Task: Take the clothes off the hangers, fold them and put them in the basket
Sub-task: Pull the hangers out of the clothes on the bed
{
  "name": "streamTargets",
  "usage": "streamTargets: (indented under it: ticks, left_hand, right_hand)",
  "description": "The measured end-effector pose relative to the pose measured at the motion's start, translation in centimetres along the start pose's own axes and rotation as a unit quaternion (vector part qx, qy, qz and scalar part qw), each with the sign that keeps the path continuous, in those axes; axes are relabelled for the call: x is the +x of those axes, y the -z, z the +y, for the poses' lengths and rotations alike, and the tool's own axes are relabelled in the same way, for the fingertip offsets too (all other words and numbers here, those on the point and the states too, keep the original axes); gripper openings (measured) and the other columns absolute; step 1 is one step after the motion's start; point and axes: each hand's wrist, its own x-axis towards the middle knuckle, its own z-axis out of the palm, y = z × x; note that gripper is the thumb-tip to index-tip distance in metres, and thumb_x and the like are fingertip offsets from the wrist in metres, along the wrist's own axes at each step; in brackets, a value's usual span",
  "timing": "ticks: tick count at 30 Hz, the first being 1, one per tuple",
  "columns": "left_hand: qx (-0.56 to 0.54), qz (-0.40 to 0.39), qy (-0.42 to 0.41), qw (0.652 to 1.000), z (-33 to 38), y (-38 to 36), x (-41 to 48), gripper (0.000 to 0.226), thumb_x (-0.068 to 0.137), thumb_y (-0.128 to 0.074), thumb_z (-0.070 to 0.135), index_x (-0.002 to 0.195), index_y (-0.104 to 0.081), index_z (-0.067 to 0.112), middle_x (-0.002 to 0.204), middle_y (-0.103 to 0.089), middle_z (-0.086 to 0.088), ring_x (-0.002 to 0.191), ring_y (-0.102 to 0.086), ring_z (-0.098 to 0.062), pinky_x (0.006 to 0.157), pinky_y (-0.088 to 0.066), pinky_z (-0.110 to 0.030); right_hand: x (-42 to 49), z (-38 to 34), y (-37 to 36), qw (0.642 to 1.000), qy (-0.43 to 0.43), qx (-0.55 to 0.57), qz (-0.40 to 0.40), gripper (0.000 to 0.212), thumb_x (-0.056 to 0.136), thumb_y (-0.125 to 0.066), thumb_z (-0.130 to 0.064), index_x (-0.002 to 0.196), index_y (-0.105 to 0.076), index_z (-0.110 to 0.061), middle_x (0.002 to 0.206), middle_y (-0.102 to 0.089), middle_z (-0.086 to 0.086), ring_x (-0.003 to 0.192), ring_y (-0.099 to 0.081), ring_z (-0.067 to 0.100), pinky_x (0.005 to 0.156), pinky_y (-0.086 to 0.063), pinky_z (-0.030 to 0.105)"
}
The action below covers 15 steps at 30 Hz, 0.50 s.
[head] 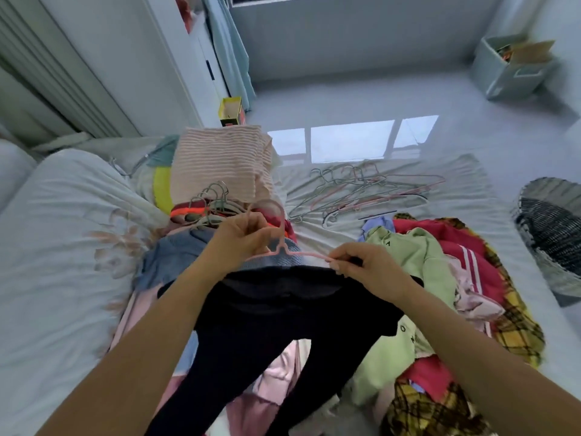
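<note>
The left hand (242,239) is closed on the neck of a pink hanger (284,247), just under its hook. The right hand (364,265) pinches the hanger's right arm together with the waistband of the black trousers (267,325), which hang from it over the near middle of the bed (63,247).

The trousers look soft and limp, light enough for one hand; they should slide off the thin hanger easily but will sag and twist, so the waistband corners seem the best hold. The hanger is slim and probably springy.

The bed's sheet is white and rumpled. Bare hangers (361,193) lie toward its far edge, a hung pile (213,202) at far left, loose clothes (440,294) along the right edge. A dark woven basket (550,228) stands on the floor beside the right edge. The floor (408,105) is pale and glossy, reflecting a window.
</note>
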Motion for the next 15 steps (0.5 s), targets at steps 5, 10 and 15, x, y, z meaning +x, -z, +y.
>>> streamTargets:
  ticks: [5, 10, 15]
  left_hand:
    - [-0.188, 0.004, -0.019, 0.982, 3.2, -1.8, -0.8, 0.029, 0.075, -0.058, 0.04, 0.051, -0.059, 0.024, 0.047, -0.048, 0.003, 0.044, -0.052, -0.012, 0.047, -0.048, -0.023]
    - [-0.16, -0.106, -0.016, 0.981, 2.6, -2.0, -0.7, 0.034, 0.076, -0.064, 0.054, 0.091, -0.066, 0.023, 0.094, -0.07, 0.003, 0.087, -0.067, -0.016, 0.08, -0.055, -0.029]
    - [-0.03, -0.192, 0.038, 0.98, 0.9, -2.8, -1.2, 0.028, 0.057, -0.083, 0.047, 0.078, -0.07, 0.033, 0.091, -0.068, -0.021, 0.064, -0.058, -0.018, 0.068, -0.046, -0.033]
  right_hand:
    - [-2.4, 1.6, 2.8, 0.996, 0.023, -0.076, 0.032, 0.006, 0.085, -0.068, -0.016, 0.089, -0.069, -0.013, 0.083, -0.064, -0.001, 0.079, -0.057, 0.006, 0.07, -0.039, 0.01]
    - [-3.1, 2.1, 3.2, 0.996, 0.016, -0.06, 0.066, 0.003, 0.083, -0.069, -0.014, 0.082, -0.07, -0.011, 0.082, -0.065, 0.004, 0.078, -0.056, 0.008, 0.07, -0.039, 0.012]
    - [-3.7, 3.0, 4.0, 0.993, 0.024, -0.083, 0.082, 0.002, 0.08, -0.072, -0.01, 0.079, -0.07, -0.011, 0.083, -0.064, 0.008, 0.084, -0.055, 0.003, 0.073, -0.038, 0.006]
